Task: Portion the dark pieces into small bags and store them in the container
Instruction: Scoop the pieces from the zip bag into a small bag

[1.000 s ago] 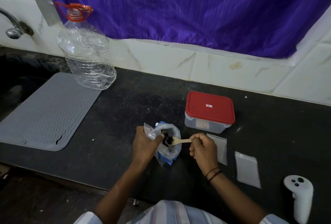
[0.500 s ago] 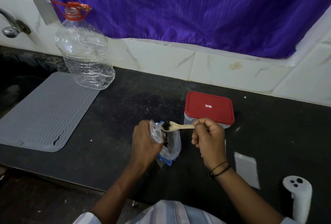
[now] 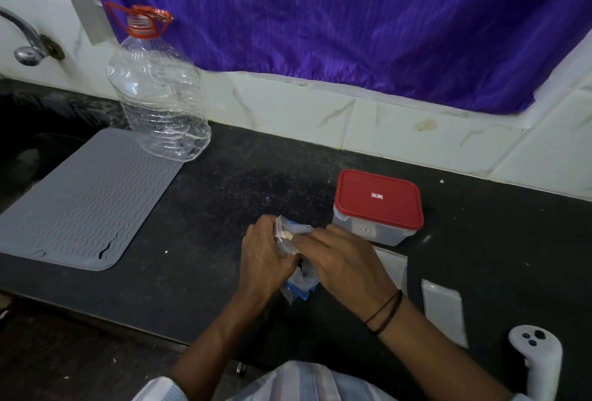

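- So half a second back the right hand (image 3: 344,261) had the wooden spoon (image 3: 286,234) lifted clear of the bags with a dark clump on it; now the spoon tip is down at the mouth of a small clear bag (image 3: 285,237) and only a pale sliver of the bowl shows between the two hands.
- Left hand (image 3: 264,256) is curled round that bag, thumb and fingers pinching its rim open. It was holding the bag mouth a moment ago too, just lower.
- Right hand's fingers are bunched together on the spoon handle (handle itself is hidden under the knuckles, so the exact pinch I can't make out).
- The dark pieces: can't really see them now. My guess is the scoop is being tipped into the small bag.
- The blue-edged supply bag (image 3: 301,288) sits on the counter just under both hands.
- Red-lidded container (image 3: 378,205) is just beyond the right hand, lid on, so nothing's been stored this round.
- Two flat empty bags (image 3: 443,315) wait to the right, near the white controller (image 3: 538,359).
- Reads as early-to-mid portioning: fill, seal, then open the box.
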A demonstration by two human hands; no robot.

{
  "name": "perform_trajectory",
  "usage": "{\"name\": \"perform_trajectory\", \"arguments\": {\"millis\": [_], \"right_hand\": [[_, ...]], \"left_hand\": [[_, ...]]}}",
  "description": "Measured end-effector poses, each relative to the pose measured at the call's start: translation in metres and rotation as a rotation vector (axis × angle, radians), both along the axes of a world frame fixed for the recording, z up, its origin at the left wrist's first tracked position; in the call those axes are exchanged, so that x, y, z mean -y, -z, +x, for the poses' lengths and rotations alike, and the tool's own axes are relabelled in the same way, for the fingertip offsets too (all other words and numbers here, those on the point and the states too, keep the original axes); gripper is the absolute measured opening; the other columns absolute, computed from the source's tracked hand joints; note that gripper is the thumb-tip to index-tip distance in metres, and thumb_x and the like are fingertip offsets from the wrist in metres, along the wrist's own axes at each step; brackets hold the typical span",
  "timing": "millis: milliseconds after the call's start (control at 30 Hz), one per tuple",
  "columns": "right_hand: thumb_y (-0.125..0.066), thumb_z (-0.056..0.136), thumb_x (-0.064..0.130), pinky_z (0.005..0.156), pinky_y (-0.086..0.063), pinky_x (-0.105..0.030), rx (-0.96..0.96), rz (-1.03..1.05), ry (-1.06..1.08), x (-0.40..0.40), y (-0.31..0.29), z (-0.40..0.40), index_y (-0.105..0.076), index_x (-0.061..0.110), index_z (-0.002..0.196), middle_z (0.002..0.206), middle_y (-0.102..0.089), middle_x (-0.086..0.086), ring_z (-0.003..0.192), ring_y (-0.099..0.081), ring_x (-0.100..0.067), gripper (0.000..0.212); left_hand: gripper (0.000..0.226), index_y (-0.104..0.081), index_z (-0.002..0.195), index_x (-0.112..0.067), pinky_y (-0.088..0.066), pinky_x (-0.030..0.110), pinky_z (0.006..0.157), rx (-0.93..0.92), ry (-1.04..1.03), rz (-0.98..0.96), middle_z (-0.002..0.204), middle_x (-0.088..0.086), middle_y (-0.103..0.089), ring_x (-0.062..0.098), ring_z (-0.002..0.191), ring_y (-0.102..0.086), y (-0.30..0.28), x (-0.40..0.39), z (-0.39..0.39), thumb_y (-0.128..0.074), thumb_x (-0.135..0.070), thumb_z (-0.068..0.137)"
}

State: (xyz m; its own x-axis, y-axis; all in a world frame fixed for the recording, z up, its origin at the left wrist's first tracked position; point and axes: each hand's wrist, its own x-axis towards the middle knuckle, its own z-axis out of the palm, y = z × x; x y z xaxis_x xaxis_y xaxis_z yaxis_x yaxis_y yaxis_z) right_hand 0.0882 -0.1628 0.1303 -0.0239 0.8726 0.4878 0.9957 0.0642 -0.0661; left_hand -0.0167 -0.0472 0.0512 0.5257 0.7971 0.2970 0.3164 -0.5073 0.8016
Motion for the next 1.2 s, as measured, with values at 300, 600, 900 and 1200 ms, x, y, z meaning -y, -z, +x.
{"name": "perform_trajectory", "arguments": {"millis": [300, 600, 900, 1200], "right_hand": [[-0.055, 0.091, 0.017, 0.05, -0.037, -0.015, -0.561, 0.367, 0.357, 0.014, -0.003, 0.011, -0.068, 0.013, 0.088, 0.064, -0.058, 0.009, 0.055, -0.049, -0.007, 0.014], [-0.052, 0.097, 0.03, 0.074, -0.056, -0.031, -0.664, -0.343, 0.385, 0.006, 0.084, 0.03, -0.061, 0.029, 0.101, 0.089, -0.06, 0.012, 0.083, -0.06, -0.003, 0.01], [-0.045, 0.097, 0.047, 0.094, -0.044, -0.02, -0.661, -0.075, 0.125, 0.021, 0.033, 0.02, -0.052, 0.024, 0.132, 0.125, -0.045, 0.008, 0.115, -0.047, -0.004, 0.043], [-0.068, 0.087, 0.015, 0.076, -0.049, -0.02, -0.73, 0.018, 0.224, 0.035, 0.017, 0.024, -0.064, 0.02, 0.094, 0.089, -0.062, 0.014, 0.086, -0.059, -0.004, 0.009]], "left_hand": [[0.04, -0.044, 0.091, -0.038, -0.046, 0.027, 0.071, 0.017, -0.042, -0.156, 0.09, -0.009, -0.057, 0.008, 0.085, -0.058, -0.006, -0.004, -0.005, -0.08, -0.03, 0.076], [0.045, -0.042, 0.094, -0.029, -0.042, 0.019, 0.064, 0.073, -0.054, -0.201, 0.089, -0.004, -0.058, 0.008, 0.08, -0.059, -0.011, -0.004, -0.006, -0.083, -0.028, 0.078], [0.046, -0.041, 0.102, -0.022, -0.042, 0.017, 0.061, -0.021, 0.058, -0.098, 0.091, -0.01, -0.051, 0.007, 0.08, -0.056, -0.024, 0.011, 0.009, -0.078, -0.034, 0.08], [0.043, -0.039, 0.103, -0.014, -0.051, 0.03, 0.063, -0.082, 0.125, -0.028, 0.089, -0.009, -0.052, 0.011, 0.082, -0.061, -0.027, 0.044, 0.038, -0.069, -0.038, 0.083]]}}
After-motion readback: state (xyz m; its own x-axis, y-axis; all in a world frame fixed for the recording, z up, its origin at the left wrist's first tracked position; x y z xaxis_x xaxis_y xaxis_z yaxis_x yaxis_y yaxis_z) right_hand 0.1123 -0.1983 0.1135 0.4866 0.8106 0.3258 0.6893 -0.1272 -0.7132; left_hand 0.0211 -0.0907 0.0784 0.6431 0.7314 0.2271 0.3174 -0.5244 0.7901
